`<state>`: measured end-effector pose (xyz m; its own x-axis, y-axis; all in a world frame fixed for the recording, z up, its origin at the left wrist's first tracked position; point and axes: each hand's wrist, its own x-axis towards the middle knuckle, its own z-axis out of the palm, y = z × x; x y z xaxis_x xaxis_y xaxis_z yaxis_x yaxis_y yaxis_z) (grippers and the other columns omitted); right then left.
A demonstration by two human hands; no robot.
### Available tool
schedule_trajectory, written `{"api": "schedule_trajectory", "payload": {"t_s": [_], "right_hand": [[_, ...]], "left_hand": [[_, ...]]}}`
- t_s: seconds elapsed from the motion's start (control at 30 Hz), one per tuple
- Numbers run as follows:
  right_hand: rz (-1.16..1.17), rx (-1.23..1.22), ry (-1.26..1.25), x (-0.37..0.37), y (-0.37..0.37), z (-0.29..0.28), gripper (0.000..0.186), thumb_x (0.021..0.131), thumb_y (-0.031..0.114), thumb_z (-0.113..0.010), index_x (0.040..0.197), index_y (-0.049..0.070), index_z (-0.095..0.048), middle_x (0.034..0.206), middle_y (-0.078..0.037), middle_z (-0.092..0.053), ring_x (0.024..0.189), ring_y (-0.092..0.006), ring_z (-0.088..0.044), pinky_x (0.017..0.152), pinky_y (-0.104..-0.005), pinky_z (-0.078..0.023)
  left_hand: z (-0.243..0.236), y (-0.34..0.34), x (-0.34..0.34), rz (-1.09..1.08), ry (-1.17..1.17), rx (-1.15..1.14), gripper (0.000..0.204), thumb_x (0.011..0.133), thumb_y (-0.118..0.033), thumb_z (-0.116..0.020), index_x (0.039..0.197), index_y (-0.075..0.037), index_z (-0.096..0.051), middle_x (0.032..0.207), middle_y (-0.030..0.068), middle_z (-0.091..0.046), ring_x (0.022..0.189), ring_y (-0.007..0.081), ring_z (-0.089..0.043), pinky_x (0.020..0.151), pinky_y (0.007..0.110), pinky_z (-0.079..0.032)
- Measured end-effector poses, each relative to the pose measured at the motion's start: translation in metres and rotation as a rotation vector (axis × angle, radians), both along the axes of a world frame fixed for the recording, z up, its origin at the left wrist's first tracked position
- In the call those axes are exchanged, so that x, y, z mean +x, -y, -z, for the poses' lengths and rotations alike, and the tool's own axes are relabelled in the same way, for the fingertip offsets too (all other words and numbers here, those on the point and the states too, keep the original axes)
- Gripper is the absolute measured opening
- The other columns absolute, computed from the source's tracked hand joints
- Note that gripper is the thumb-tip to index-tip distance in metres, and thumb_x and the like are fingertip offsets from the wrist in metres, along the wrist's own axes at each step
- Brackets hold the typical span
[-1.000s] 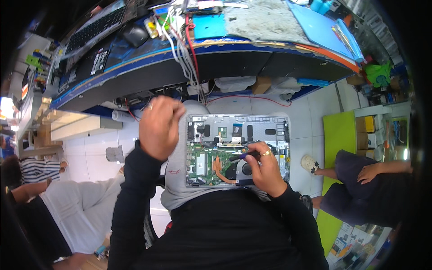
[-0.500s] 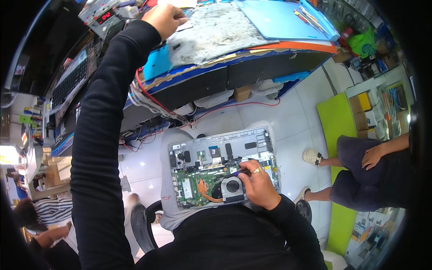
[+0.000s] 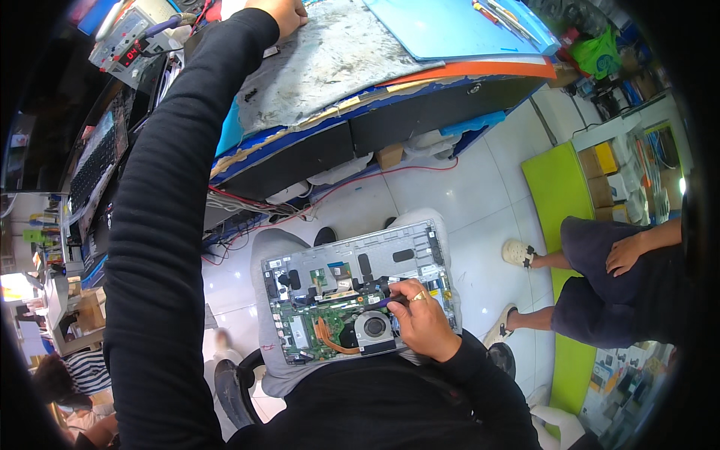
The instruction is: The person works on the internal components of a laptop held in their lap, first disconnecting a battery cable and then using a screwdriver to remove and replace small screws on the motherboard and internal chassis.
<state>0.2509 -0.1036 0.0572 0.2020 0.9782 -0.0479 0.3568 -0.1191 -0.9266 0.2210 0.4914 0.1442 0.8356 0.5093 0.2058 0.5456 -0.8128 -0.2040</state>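
The open laptop base (image 3: 384, 259) is carried across the wearer's grey-clad lap, slightly tilted, its inside laid bare. Within its shallow shell a green circuit board (image 3: 289, 324) is seated, crossed by a copper heat pipe (image 3: 327, 336), and a round silver fan (image 3: 373, 325) is set toward the near edge. Over the board the right hand (image 3: 426, 322) is poised, and here a purple-and-dark tool (image 3: 382, 304) is pinched between thumb and fingers, its tip directed at the area just above the fan. Far beyond the laptop base, the left hand (image 3: 281, 13) is stretched out over a stained grey mat (image 3: 315, 82); it is cut by the upper edge, so whether anything is gripped cannot be told. Beyond the base and to its right, slim tools are kept in a blue tray (image 3: 541, 36). Under the worktop, straight past the base, a brown carton (image 3: 389, 156) is stowed among pale plastic containers (image 3: 341, 169), whose contents cannot be made out. Well to the base's right, a yellow box (image 3: 606, 159) and brown boxes (image 3: 592, 178) are stacked inside a pale-edged cabinet (image 3: 622, 121).
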Motion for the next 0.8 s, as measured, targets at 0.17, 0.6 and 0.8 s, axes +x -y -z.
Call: {"api": "schedule_trajectory", "payload": {"t_s": [0.17,0.6,0.8], "right_hand": [[-0.028,0.007,-0.002,-0.002,-0.004,-0.005,0.029,0.100,0.000,-0.068,0.128,-0.002,-0.062,0.112,-0.021,-0.068,0.099,-0.0387,-0.072,0.084,-0.0442,-0.058],[-0.098,-0.027,-0.284,-0.054,0.004,-0.012,0.018,0.105,0.003,-0.067,0.123,0.001,-0.063,0.114,-0.014,-0.074,0.095,-0.0266,-0.076,0.084,-0.0365,-0.060],[-0.465,0.195,0.025,-0.112,-0.005,-0.022,0.025,0.099,-0.001,-0.070,0.123,0.001,-0.061,0.110,-0.016,-0.073,0.086,-0.0362,-0.075,0.075,-0.0412,-0.060]], "left_hand": [[0.002,-0.042,-0.040,0.428,-0.555,0.818,0.020,0.098,-0.017,-0.065,0.098,-0.009,-0.083,0.090,0.0133,-0.080,0.085,0.0336,-0.076,0.083,0.045,-0.061],[-0.008,0.382,-0.260,-0.013,0.438,-0.777,0.015,0.092,-0.007,-0.080,0.105,-0.003,-0.075,0.100,0.0148,-0.071,0.099,0.0352,-0.070,0.087,0.044,-0.055],[0.064,0.516,-0.347,-0.254,0.279,-0.936,0.042,0.083,-0.008,-0.086,0.122,-0.002,-0.070,0.120,0.0167,-0.068,0.117,0.0409,-0.064,0.101,0.048,-0.051]]}}
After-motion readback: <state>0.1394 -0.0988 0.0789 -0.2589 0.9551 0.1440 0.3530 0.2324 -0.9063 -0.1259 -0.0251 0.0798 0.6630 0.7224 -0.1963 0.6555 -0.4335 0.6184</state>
